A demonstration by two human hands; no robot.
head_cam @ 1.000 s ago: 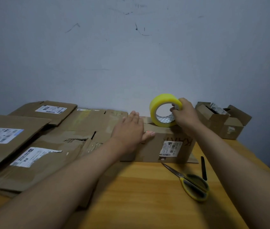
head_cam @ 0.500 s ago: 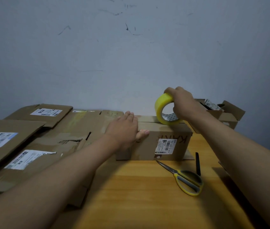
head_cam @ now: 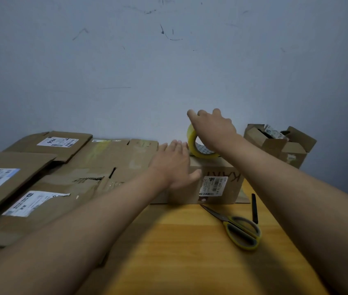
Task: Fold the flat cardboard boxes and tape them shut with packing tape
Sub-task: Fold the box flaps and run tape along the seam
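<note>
Where the wooden table (head_cam: 190, 252) meets the pale scuffed wall (head_cam: 169, 60), flattened brown cardboard boxes (head_cam: 66, 167) with white shipping labels lie overlapped across the left side, some stacked on others. Just right of them, near the middle, stands a folded brown cardboard box (head_cam: 222, 184) carrying a white barcode label on its near face. The left hand (head_cam: 174, 165) lies flat across the box's left top edge, fingers straight and close together, thumb pressed against the near face; it grips nothing. Standing on edge on the box's top, towards the back, is a yellow roll of packing tape (head_cam: 197, 146). The right hand (head_cam: 212, 126) reaches over the roll from the right, fingers curled down over its upper rim; how firmly it grasps cannot be told, since the fingertips are hidden behind the roll. On the table in front of the box, to the right, lie yellow-handled scissors (head_cam: 239, 228) with blades pointing towards the box, and just beside them a thin black pen-like stick (head_cam: 254, 208). Farthest right, against the wall, sits a small open brown cardboard carton (head_cam: 279, 145) with its flaps up.
</note>
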